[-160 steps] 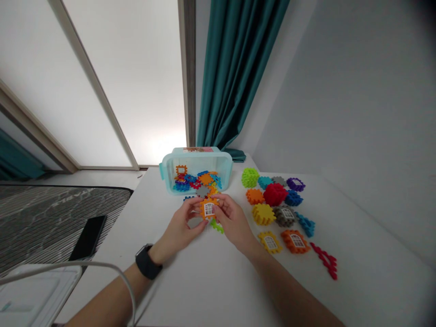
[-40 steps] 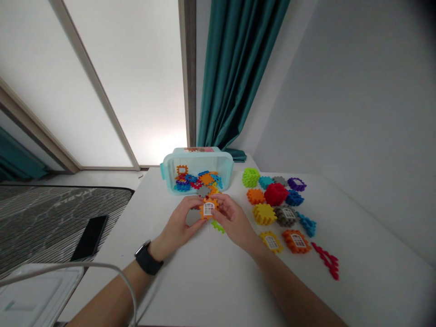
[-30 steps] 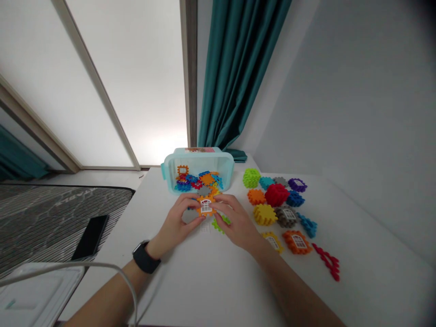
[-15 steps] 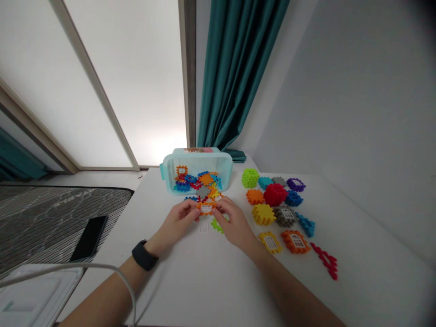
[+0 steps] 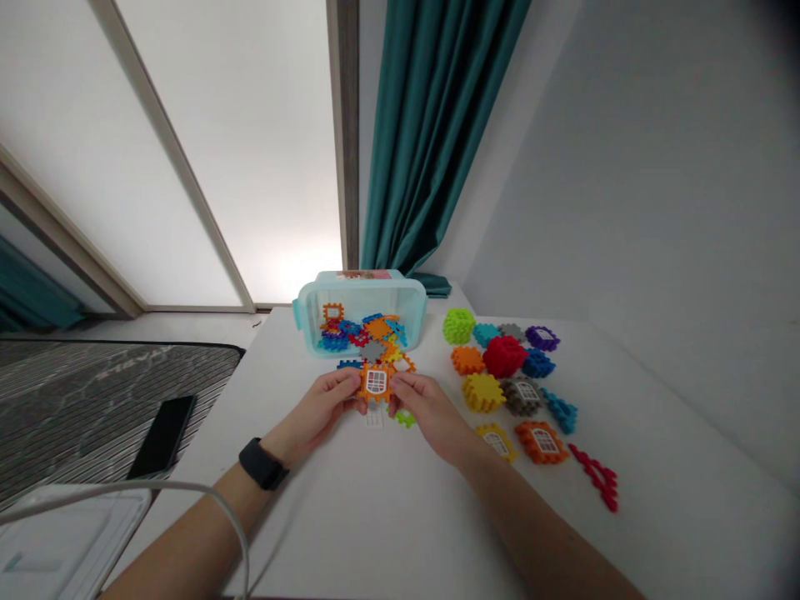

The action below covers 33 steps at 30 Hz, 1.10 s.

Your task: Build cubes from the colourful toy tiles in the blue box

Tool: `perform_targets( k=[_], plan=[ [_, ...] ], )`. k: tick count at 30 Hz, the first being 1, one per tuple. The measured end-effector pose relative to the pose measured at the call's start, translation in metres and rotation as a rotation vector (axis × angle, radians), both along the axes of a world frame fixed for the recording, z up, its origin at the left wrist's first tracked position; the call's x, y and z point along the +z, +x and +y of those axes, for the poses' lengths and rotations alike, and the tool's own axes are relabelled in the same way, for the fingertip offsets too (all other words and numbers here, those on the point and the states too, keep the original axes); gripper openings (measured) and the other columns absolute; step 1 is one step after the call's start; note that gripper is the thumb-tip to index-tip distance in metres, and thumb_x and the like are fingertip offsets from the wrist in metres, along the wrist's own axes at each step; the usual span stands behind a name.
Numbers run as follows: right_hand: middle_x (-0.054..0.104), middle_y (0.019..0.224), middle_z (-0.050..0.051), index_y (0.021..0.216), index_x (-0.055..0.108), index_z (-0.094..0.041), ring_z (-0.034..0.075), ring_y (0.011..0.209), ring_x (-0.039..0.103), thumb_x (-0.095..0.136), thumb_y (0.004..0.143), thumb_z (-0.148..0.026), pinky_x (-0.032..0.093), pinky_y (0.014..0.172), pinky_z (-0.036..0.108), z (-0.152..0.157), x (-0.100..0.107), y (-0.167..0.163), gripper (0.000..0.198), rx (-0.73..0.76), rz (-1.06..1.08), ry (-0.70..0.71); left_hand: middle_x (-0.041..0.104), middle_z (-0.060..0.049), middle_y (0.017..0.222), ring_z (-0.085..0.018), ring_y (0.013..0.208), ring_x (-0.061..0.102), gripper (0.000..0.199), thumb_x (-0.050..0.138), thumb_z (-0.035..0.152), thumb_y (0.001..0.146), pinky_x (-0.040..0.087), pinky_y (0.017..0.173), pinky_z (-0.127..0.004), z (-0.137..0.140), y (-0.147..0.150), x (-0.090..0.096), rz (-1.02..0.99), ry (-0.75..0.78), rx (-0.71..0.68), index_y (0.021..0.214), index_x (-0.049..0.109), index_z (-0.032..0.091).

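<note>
Between my two hands is an orange building piece (image 5: 376,382) with toothed edges and a white window insert, its face tilted up towards me. My left hand (image 5: 326,408) pinches its left edge, thumb on the front. The right edge is gripped by my right hand (image 5: 426,410), thumb on top. A white window insert (image 5: 373,418) lies on the table just below the piece. Partly hidden behind my right fingers is a lime green toothed piece (image 5: 406,419). Several loose coloured pieces spill out behind my hands, among them a grey one (image 5: 373,351).
A pale turquoise bin (image 5: 300,315) lies on its side, holding mixed pieces. On the right stand several assembled blocks, including a red one (image 5: 505,357), a yellow one (image 5: 482,393) and an orange one (image 5: 541,442). A white cable (image 5: 206,493) loops at lower left near a phone (image 5: 162,437).
The orange piece has turned up, so its window face now shows fully. Both hands keep hold of it and have shifted only slightly.
</note>
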State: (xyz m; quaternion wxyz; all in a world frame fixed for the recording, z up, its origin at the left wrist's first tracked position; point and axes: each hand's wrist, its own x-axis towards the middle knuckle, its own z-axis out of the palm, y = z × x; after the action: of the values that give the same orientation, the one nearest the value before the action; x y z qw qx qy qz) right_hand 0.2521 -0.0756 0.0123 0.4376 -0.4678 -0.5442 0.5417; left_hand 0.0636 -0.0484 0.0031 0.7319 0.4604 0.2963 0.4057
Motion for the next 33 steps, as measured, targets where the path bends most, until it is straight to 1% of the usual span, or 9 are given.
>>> perform_targets(
  k=[5,10,15,19,22,25,29,31,33],
  plan=[
    [0.056,0.065,0.000,0.069,0.060,-0.019,0.014,0.062,0.049,0.057,0.081,-0.065,0.041,0.060,0.027,-0.001,0.007,0.000,0.047,0.010,0.020,-0.007,0.068,-0.008,0.093,-0.013,0.073,0.057,0.031,0.074,0.042,0.084,0.049,0.068,-0.026,0.000,0.000,-0.001,0.030,0.017,0.012,0.091,0.072,0.012],
    [0.056,0.066,0.000,0.071,0.061,-0.019,0.014,0.063,0.050,0.054,0.086,-0.059,0.041,0.059,0.026,0.001,0.002,0.002,0.043,0.000,-0.040,0.027,0.066,-0.005,0.089,-0.012,0.070,0.056,0.030,0.071,0.042,0.085,0.048,0.071,-0.028,-0.001,0.000,-0.001,0.104,0.075,0.031,0.094,0.069,0.013],
    [0.057,0.069,-0.002,0.089,0.068,-0.019,0.012,0.059,0.048,0.056,0.088,-0.045,0.037,0.055,0.025,0.009,-0.016,0.006,0.029,-0.087,-0.175,0.180,0.062,0.000,0.074,-0.013,0.068,0.056,0.028,0.065,0.042,0.089,0.045,0.071,-0.028,0.002,0.000,-0.006,0.297,0.259,0.115,0.099,0.067,0.016],
    [0.066,0.075,0.000,0.100,0.070,-0.019,0.015,0.065,0.059,0.055,0.091,-0.037,0.047,0.061,0.027,0.010,-0.021,0.006,0.025,-0.123,-0.245,0.251,0.062,-0.001,0.076,-0.015,0.071,0.056,0.025,0.061,0.039,0.090,0.046,0.071,-0.029,0.005,0.000,-0.006,0.396,0.361,0.186,0.099,0.067,0.016],
    [0.074,0.091,0.004,0.100,0.071,-0.022,0.019,0.082,0.067,0.053,0.093,-0.032,0.053,0.074,0.032,0.008,-0.020,0.007,0.021,-0.161,-0.324,0.404,0.065,-0.003,0.084,-0.017,0.077,0.058,0.028,0.061,0.039,0.090,0.048,0.073,-0.030,0.004,-0.002,-0.002,0.387,0.367,0.149,0.106,0.066,0.017],
    [0.075,0.102,0.007,0.102,0.071,-0.024,0.022,0.094,0.068,0.051,0.097,-0.028,0.053,0.085,0.037,0.006,-0.019,0.008,0.021,-0.214,-0.456,0.607,0.067,-0.006,0.095,-0.019,0.087,0.060,0.034,0.064,0.041,0.089,0.050,0.079,-0.032,0.002,-0.003,-0.001,0.335,0.355,0.077,0.114,0.064,0.018],
    [0.073,0.099,0.008,0.105,0.070,-0.024,0.023,0.092,0.066,0.049,0.100,-0.025,0.051,0.084,0.039,0.004,-0.021,0.010,0.022,-0.249,-0.655,0.792,0.066,-0.006,0.102,-0.018,0.088,0.060,0.038,0.068,0.044,0.086,0.051,0.081,-0.034,0.002,-0.003,-0.005,0.284,0.319,0.044,0.114,0.063,0.019],
    [0.072,0.097,0.007,0.108,0.070,-0.024,0.023,0.093,0.065,0.048,0.100,-0.024,0.050,0.084,0.039,0.003,-0.021,0.010,0.023,-0.222,-0.699,0.844,0.066,-0.006,0.102,-0.018,0.086,0.060,0.037,0.070,0.042,0.086,0.051,0.080,-0.034,0.003,-0.003,-0.007,0.286,0.307,0.049,0.113,0.062,0.019],
    [0.071,0.098,0.007,0.110,0.069,-0.025,0.023,0.093,0.064,0.048,0.100,-0.021,0.050,0.085,0.039,0.004,-0.021,0.011,0.023,-0.198,-0.714,0.866,0.066,-0.007,0.105,-0.019,0.091,0.061,0.035,0.069,0.040,0.087,0.051,0.083,-0.034,0.003,-0.004,-0.009,0.296,0.332,0.064,0.114,0.061,0.020]
  ],
)
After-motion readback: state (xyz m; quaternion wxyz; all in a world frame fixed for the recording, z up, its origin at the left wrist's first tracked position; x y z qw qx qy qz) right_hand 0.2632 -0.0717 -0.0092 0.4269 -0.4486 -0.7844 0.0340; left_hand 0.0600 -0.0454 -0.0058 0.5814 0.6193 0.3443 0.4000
